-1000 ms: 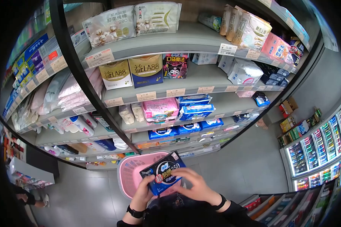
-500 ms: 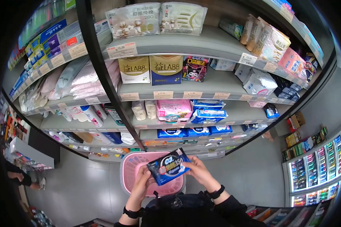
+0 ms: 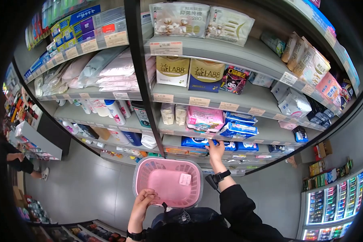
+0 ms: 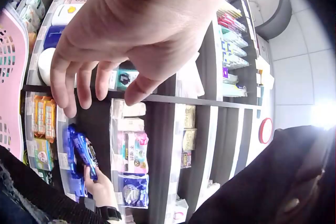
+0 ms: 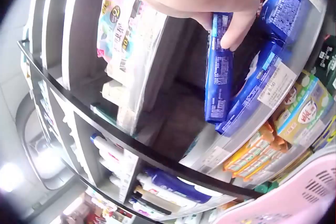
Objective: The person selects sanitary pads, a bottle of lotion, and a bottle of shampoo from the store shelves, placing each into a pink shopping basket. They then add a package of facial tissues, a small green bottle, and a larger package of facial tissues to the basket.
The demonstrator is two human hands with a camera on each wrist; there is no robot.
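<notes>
At the lower shelf, my right hand (image 3: 216,152) grips a flat blue package (image 5: 219,77) between thumb and fingers, just over another blue package (image 5: 257,85) lying at the shelf edge. More blue packages (image 3: 247,147) lie to the right on that shelf. My left hand (image 3: 143,200) hangs over the near left rim of the pink basket (image 3: 140,171), holding nothing; in the left wrist view that hand (image 4: 131,29) has its fingers loosely bent. A small pale label (image 3: 185,179) shows inside the basket.
Pink packs (image 3: 205,118) and further blue packs (image 3: 238,129) stand on the shelf above. A black upright post (image 3: 146,80) divides the shelving. Another person's leg (image 3: 35,174) shows at the far left, and a lit drinks cooler (image 3: 334,201) at the right.
The package held over the basket by both hands is now at the lower shelf in my right hand alone. My left hand has let go, and the view has shifted left.
</notes>
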